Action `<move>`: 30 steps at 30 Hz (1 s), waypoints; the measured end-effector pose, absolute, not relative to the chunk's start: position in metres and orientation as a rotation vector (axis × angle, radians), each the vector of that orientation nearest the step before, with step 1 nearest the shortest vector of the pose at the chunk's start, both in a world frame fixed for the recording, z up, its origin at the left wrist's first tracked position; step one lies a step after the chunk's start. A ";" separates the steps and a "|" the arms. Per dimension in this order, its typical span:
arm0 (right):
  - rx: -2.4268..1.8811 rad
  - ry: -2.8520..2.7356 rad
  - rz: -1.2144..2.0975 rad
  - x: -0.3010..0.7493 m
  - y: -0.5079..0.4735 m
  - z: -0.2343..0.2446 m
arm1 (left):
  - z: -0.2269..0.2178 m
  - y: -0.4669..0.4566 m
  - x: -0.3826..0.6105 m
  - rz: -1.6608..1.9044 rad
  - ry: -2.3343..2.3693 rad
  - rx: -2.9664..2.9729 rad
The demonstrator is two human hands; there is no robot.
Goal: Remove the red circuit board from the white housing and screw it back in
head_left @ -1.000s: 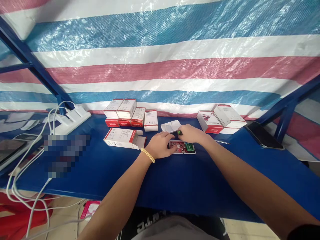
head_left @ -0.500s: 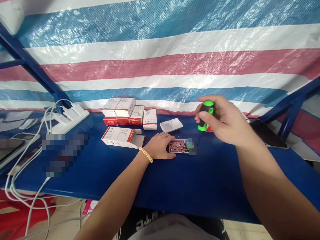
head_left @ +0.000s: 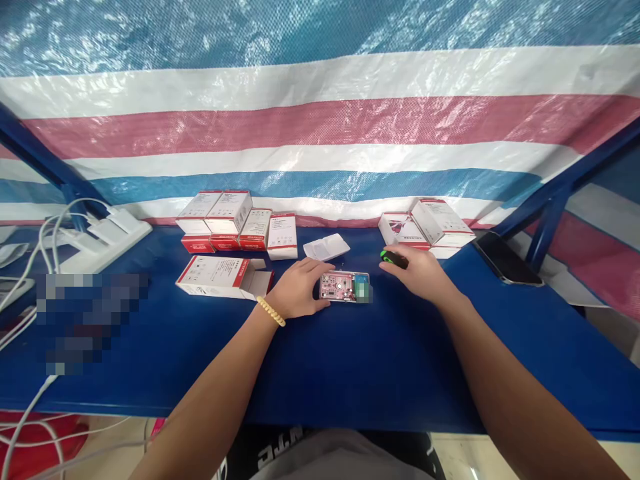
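Two hands are on the blue surface (head_left: 350,360) near its far edge, and between them lies the thing we are working on: an opened device with its red circuit board (head_left: 340,287) bared, long axis running left to right. Our left hand (head_left: 299,288) rests flat against the board's left end, fingers loosely spread, steadying rather than clasping it. Our right hand (head_left: 419,275) lies just right of the board, apart from it, its grip closed around a green-and-black screwdriver (head_left: 393,258) held low over the surface, handle pointing left toward the board. So the left hand is nearer. A white cover (head_left: 327,247) sits just behind the board. Stacked white-and-red boxes (head_left: 235,227) line the far edge, and a dark phone (head_left: 507,260) lies toward the far right corner.
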State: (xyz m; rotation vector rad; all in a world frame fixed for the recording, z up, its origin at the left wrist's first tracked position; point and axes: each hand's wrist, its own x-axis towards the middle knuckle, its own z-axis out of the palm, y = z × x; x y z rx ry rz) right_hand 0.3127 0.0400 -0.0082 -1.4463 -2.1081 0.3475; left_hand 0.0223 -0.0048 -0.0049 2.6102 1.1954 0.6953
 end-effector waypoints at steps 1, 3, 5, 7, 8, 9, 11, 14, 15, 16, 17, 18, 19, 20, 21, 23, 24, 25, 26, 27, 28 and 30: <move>-1.486 -2.154 0.309 0.315 0.040 -0.012 | -0.005 -0.005 0.022 0.712 1.187 2.613; -1.612 -2.225 0.218 0.319 0.041 -0.017 | -0.005 -0.004 0.021 0.731 1.172 2.617; -1.746 -2.237 0.129 0.321 0.042 -0.019 | -0.006 -0.004 0.020 0.718 1.172 2.616; -1.830 -2.216 0.061 0.321 0.043 -0.019 | -0.006 -0.003 0.020 0.677 1.183 2.615; -1.852 -2.200 0.027 0.320 0.043 -0.019 | -0.006 -0.003 0.020 0.655 1.187 2.613; -1.863 -2.176 -0.011 0.319 0.042 -0.018 | -0.007 -0.003 0.020 0.633 1.189 2.608; -1.808 -2.108 -0.092 0.314 0.038 -0.015 | -0.007 -0.004 0.020 0.598 1.185 2.594; -1.448 -2.121 -0.043 0.303 0.026 -0.008 | -0.006 -0.004 0.021 0.566 1.180 2.579; -1.294 -2.181 0.033 0.298 0.022 -0.005 | -0.006 -0.004 0.021 0.565 1.177 2.580; -1.159 -2.257 0.120 0.293 0.017 -0.003 | -0.006 -0.004 0.021 0.572 1.175 2.583; -1.059 -2.338 0.202 0.289 0.014 -0.001 | -0.005 -0.004 0.021 0.583 1.174 2.585; -1.003 -2.411 0.265 0.285 0.011 0.000 | -0.005 -0.004 0.021 0.598 1.171 2.588; -0.984 -2.466 0.303 0.281 0.009 0.000 | -0.004 -0.004 0.021 0.614 1.168 2.590; -0.990 -2.501 0.321 0.279 0.007 -0.001 | -0.004 -0.004 0.020 0.630 1.168 2.592; -1.009 -2.519 0.329 0.278 0.007 -0.002 | -0.004 -0.004 0.020 0.645 1.169 2.594; -1.061 -2.515 0.339 0.277 0.008 -0.004 | -0.003 -0.004 0.020 0.661 1.168 2.598; -1.085 -2.507 0.351 0.277 0.009 -0.005 | -0.003 -0.004 0.020 0.659 1.166 2.600; -1.101 -2.505 0.373 0.277 0.009 -0.006 | -0.004 -0.005 0.020 0.650 1.164 2.604; -1.113 -2.506 0.401 0.278 0.009 -0.007 | -0.004 -0.005 0.020 0.635 1.161 2.609; -1.122 -2.507 0.429 0.278 0.009 -0.007 | -0.005 -0.005 0.020 0.614 1.157 2.614; -1.131 -2.506 0.453 0.278 0.009 -0.006 | -0.006 -0.005 0.020 0.590 1.155 2.617; -1.150 -2.496 0.489 0.277 0.008 -0.006 | -0.006 -0.005 0.021 0.548 1.155 2.612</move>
